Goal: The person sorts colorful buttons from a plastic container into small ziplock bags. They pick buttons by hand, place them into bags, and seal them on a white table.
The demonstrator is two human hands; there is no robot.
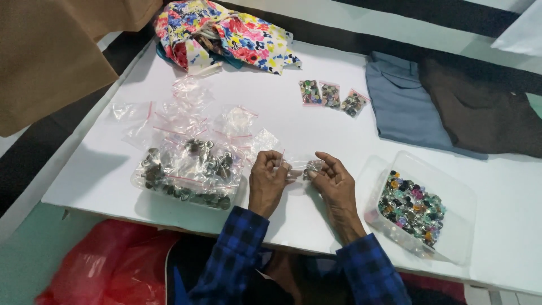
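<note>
Pinching small clear bag (302,169) between left hand (267,182), right hand (337,182).

A small clear zip bag (307,168) with a few dark buttons inside sits pinched between the left hand (266,182) and the right hand (336,182); three filled little bags (332,97) with pink seal strips lie in a row toward the far side of the white table (101,175); a scatter of empty clear bags (189,113) spreads at the left; a clear tub of grey buttons (186,172) sits below them; a clear tub of coloured buttons (415,206) stands at the right.
</note>
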